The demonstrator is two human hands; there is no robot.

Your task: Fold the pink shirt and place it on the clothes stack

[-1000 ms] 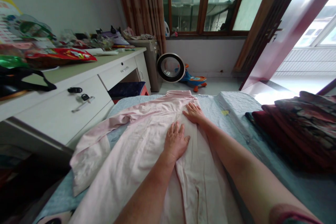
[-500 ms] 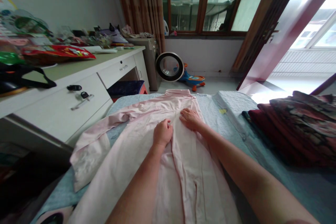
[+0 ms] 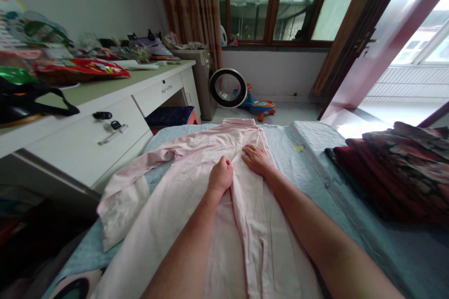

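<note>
The bed (image 3: 284, 145) bears a pink shirt (image 3: 189, 187), spread out, collar (image 3: 239, 122) at the far end; a cloth pile (image 3: 393, 168) lies at right. The right hand (image 3: 257, 159) rests flat on the shirt; the left hand (image 3: 220, 175), curled, seems to pinch some of it, the grip partly hidden

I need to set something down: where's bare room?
Free: the blue sheet bordered by the pink garment, right forearm and dark folded stack. Crowded: the garment's upper middle, under left hand and right hand, and the cluttered desk.
</note>
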